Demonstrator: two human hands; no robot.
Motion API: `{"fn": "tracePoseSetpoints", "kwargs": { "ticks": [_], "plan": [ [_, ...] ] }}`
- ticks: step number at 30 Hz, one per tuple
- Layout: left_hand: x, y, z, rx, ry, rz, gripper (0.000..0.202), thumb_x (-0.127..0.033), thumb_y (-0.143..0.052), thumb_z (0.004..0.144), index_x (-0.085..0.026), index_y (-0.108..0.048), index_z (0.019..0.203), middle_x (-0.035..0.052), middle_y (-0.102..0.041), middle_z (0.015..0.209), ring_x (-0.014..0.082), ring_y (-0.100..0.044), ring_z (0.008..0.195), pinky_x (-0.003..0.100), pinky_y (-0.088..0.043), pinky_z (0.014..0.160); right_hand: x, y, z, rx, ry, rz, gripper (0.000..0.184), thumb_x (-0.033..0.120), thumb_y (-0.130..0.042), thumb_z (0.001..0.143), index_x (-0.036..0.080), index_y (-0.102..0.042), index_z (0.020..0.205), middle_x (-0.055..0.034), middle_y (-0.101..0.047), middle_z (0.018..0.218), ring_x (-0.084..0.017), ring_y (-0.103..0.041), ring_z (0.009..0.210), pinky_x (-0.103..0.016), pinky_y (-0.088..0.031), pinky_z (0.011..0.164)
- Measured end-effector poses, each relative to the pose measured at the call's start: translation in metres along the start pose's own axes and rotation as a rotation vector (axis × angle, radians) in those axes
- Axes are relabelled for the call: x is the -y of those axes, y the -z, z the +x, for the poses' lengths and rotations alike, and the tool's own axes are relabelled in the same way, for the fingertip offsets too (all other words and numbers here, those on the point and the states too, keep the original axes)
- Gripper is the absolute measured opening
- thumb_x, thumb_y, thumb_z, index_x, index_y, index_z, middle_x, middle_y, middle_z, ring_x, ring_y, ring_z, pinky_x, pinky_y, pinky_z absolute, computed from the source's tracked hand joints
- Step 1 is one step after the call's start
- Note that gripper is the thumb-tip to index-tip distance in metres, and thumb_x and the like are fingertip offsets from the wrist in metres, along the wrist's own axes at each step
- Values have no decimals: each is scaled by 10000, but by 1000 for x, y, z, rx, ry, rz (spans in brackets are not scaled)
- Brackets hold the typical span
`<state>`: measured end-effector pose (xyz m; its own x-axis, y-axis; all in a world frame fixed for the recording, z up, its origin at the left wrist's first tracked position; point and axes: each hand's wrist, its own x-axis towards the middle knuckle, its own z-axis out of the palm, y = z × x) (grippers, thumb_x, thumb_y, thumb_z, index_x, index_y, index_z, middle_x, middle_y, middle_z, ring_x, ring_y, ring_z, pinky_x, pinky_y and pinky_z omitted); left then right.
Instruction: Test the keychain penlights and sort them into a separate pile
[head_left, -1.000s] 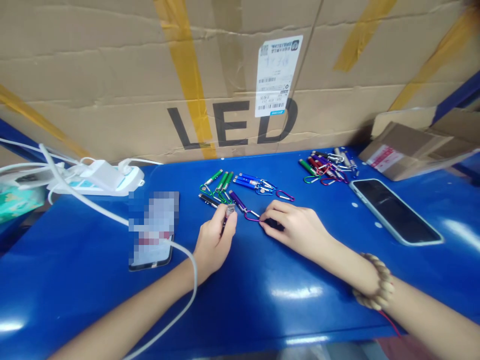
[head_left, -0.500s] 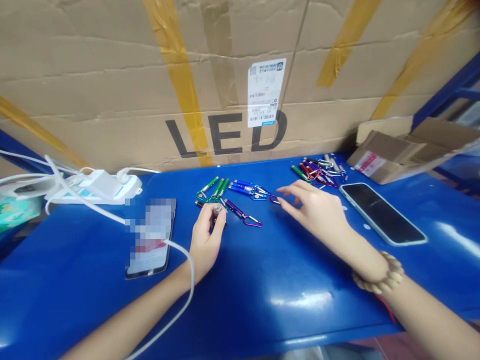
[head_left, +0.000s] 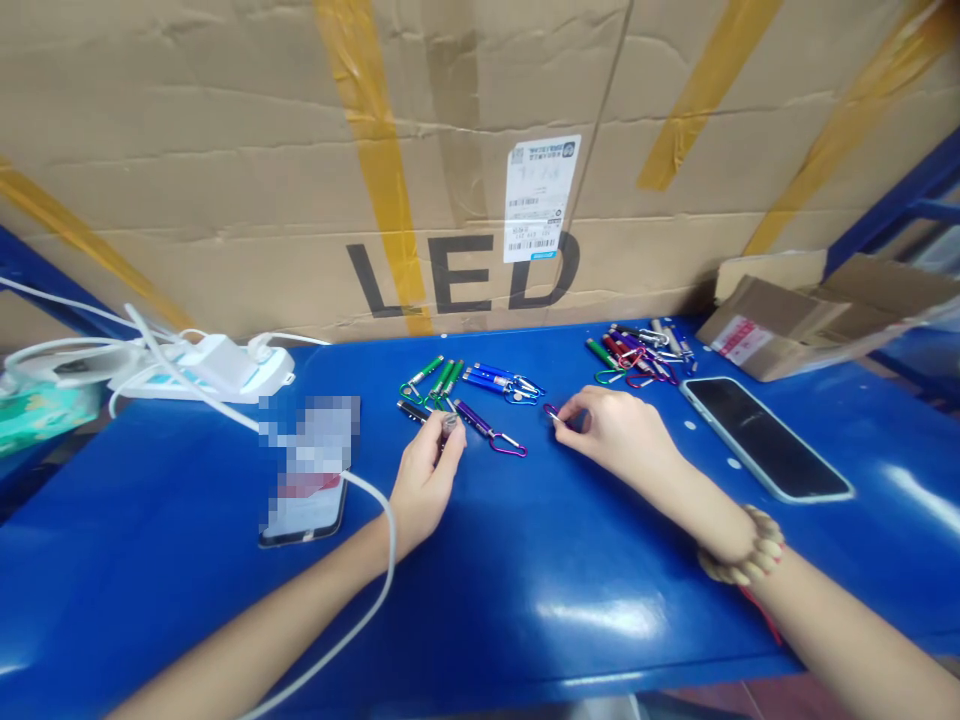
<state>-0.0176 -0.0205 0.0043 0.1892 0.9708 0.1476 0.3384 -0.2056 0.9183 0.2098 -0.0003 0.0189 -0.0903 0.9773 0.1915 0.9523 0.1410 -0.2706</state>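
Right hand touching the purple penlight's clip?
Apart. The head view shows a strip of blue table between the right hand and the clip on the purple penlight.

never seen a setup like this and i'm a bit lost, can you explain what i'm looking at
There is no machine here, just a person's left hand and right hand, both bare. The camera is worn on the person's head, looking forward and down.

The left hand pinches a silvery-ended piece, mostly hidden in its grip. The right pinches a purple clip.

On the blue table lie green tubes, blue tubes, a purple tube, a black tube and, farther right, a mixed pile. There are also a left phone, a right phone and a power strip.

Behind stands a box marked LED.
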Motion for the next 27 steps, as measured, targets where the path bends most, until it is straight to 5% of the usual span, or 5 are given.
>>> {"fn": "tracePoseSetpoints", "kwargs": {
  "ticks": [5, 12, 23, 27],
  "plan": [
    [3, 0, -2, 21, -7, -50, 194, -350, -361, 936, -201, -394, 815, -25, -465, 743, 98, -406, 611, 259, -343, 622, 18, 4, -8, -63, 135, 600, 135, 306, -628, 733, 181, -669, 707, -17, -673, 707, -108, -581, 541, -225, -459, 516],
    [0, -1, -5, 195, -16, -116, 192, -346, -421, 906, -205, -356, 792, -3, -540, 802, 88, -427, 590, 248, -366, 591, 47, 0, -22, 312, -53, 1247, 301, 383, -761, 603, 169, -574, 701, -2, -649, 595, -98, -580, 486, -204, -488, 445],
    [-7, -6, -5, 199, -8, -80, 204, -252, -474, 841, -209, -329, 705, -34, -486, 697, 104, -475, 650, 240, -381, 647, 47, -11, -26, 395, -22, 1225, 266, 295, -750, 660, 171, -537, 758, 4, -656, 696, -91, -618, 585, -201, -524, 547],
    [-7, -5, -6, 159, -76, -6, 207, -219, -463, 841, -211, -316, 695, -44, -445, 665, 95, -417, 613, 224, -354, 610, 43, -12, -25, 298, 79, 1070, 343, 297, -710, 717, 169, -570, 1003, -14, -663, 782, -103, -626, 641, -213, -535, 582]
  ]
}}
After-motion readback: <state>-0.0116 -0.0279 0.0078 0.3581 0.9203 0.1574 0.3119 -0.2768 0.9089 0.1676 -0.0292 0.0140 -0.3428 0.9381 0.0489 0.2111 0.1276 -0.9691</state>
